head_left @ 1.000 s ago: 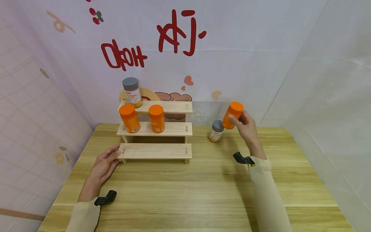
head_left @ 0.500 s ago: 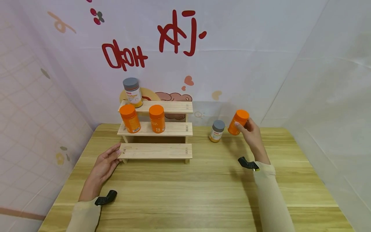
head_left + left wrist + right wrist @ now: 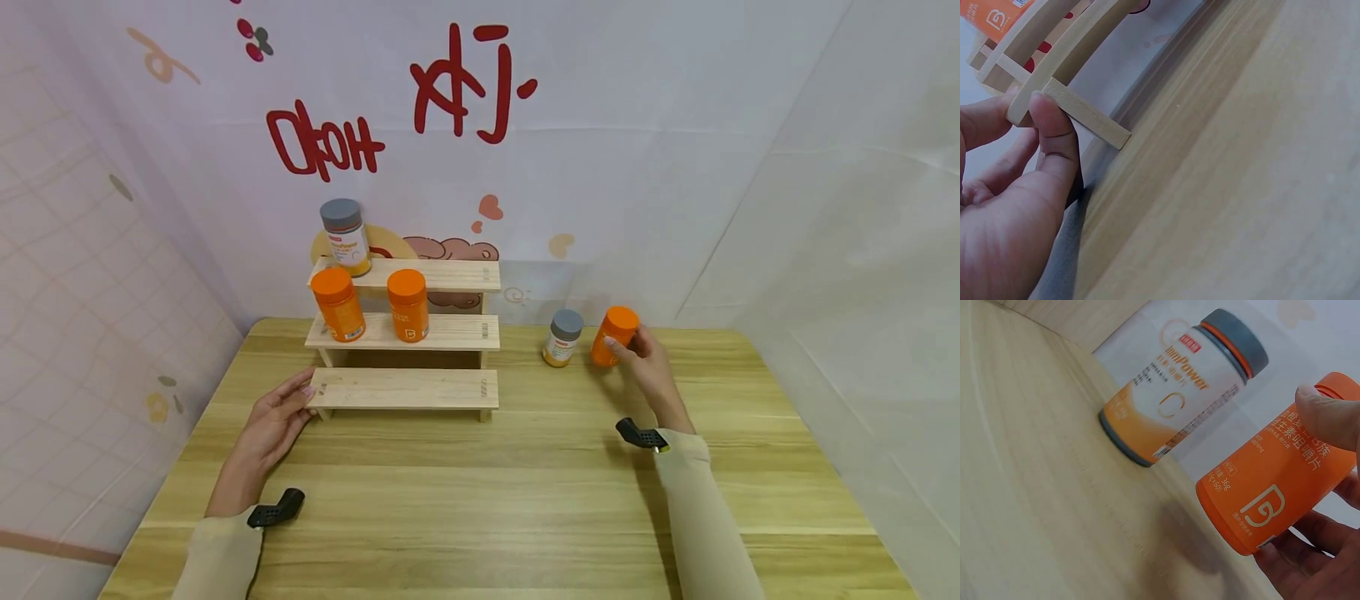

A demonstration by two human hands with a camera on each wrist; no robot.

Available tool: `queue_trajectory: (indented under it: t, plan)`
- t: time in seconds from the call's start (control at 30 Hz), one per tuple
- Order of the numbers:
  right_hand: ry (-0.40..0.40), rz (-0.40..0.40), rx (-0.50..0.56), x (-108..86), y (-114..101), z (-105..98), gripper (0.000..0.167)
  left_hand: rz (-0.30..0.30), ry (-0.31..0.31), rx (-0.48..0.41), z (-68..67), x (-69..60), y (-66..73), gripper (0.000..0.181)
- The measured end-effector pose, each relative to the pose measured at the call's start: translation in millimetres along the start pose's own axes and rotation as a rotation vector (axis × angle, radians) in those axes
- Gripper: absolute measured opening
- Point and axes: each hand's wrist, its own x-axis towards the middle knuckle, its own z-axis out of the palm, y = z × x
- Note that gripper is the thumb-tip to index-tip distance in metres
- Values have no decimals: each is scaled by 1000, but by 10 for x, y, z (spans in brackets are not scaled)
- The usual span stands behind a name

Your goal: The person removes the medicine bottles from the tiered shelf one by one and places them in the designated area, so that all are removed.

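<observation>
My right hand (image 3: 647,367) grips an orange bottle (image 3: 609,342) at the table's back right, thumb on its near side. In the right wrist view the orange bottle (image 3: 1272,481) is tilted, and whether its base touches the table I cannot tell. Just left of it a grey-lidded white bottle (image 3: 562,340) stands upright. My left hand (image 3: 272,425) pinches the left end of the lowest step of a wooden three-step rack (image 3: 405,389); the left wrist view shows the thumb (image 3: 1054,125) against the step's end.
On the rack's middle step stand two orange bottles (image 3: 341,310) (image 3: 409,312), and a grey-lidded bottle (image 3: 347,242) stands at the top step's left end. Behind the table (image 3: 450,500) hangs a printed white sheet (image 3: 637,167), with more sheeting at both sides.
The orange bottle in my right hand has moved down and somewhat right, ending beside the grey-lidded bottle. My left hand keeps its hold on the rack.
</observation>
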Motion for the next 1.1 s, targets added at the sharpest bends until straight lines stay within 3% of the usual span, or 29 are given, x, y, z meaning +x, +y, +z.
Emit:
queue_trajectory:
  t: [0.4,0.9,1.1]
  plan:
    - [-16,-4,-39,16,212,21,63,9,-1,-13,6,0,-4,57]
    - [-46,-31,-53,-6,240,33,70,7,3,-14,-1,-6,17,57]
    - [-62,-25,-65,-41,158,-4,74,-1,10,-1,17,-4,21,61]
